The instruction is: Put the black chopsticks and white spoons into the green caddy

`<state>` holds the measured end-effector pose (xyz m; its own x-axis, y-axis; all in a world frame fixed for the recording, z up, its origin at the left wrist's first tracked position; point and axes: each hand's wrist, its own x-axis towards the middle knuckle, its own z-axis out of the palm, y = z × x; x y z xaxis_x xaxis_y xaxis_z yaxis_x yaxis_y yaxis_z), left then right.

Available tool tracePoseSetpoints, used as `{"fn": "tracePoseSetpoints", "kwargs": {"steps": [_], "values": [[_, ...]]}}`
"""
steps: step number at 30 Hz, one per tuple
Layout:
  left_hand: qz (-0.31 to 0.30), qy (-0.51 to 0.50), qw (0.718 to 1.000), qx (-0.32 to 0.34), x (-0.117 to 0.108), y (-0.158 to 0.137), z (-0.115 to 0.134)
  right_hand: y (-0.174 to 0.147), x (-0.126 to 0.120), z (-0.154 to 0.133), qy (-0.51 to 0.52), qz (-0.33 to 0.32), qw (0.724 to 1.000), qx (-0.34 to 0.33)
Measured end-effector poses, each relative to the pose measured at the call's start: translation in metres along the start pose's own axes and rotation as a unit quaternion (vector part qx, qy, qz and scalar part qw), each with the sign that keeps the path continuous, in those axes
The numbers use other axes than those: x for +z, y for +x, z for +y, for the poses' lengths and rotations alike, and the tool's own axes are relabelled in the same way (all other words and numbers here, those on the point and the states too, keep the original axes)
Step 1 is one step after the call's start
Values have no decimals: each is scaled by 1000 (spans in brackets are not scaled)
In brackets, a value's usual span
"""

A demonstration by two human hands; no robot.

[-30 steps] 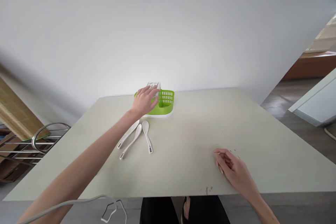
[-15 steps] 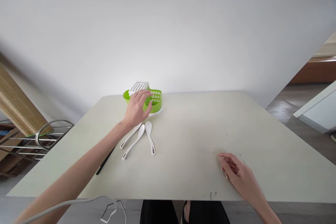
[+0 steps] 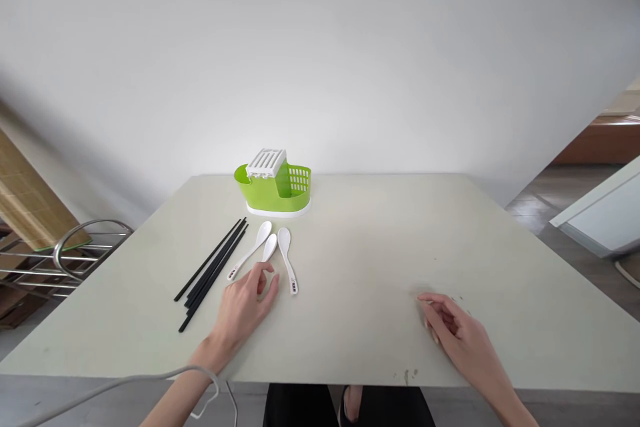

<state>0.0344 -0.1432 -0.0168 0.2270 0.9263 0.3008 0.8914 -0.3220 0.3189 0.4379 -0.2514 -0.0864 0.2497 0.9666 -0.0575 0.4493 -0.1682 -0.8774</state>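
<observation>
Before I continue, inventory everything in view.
Flat rectangular table: one, pale grey, centre.
Slatted plastic basket: one, green and white, table's far edge.
Glossy curved spoons: three, white, before basket.
Slender straight chopsticks: several, count unclear, black, left of spoons.
Wall: one, white, behind table.
Hooped metal rack: one, silver, left.
Woven flat board: one, tan, at rack.
Thin cable: at least one, white, lower left.
Furniture: one, brown, far right.
Flat panel: one, white, right.
Floor: one, grey, below.
Trousered legs: two, black, bottom centre.
Left hand: one, bare, at middle spoon.
Right hand: one, bare, near right.
</observation>
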Motion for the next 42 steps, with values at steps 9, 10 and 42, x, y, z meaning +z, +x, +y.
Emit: {"fn": "tracePoseSetpoints", "kwargs": {"steps": [9, 10, 42], "values": [[-130, 52, 989, -52, -3, 20, 28, 0, 1, -5, -3, 15, 1000, 5], [-148, 59, 985, -61, -3, 22, 32, -1, 1, -5, -2, 15, 1000, 1], [-196, 164, 963, -87, -40, 7, -4, -3, -4, -9, 4, 11, 1000, -22]]}}
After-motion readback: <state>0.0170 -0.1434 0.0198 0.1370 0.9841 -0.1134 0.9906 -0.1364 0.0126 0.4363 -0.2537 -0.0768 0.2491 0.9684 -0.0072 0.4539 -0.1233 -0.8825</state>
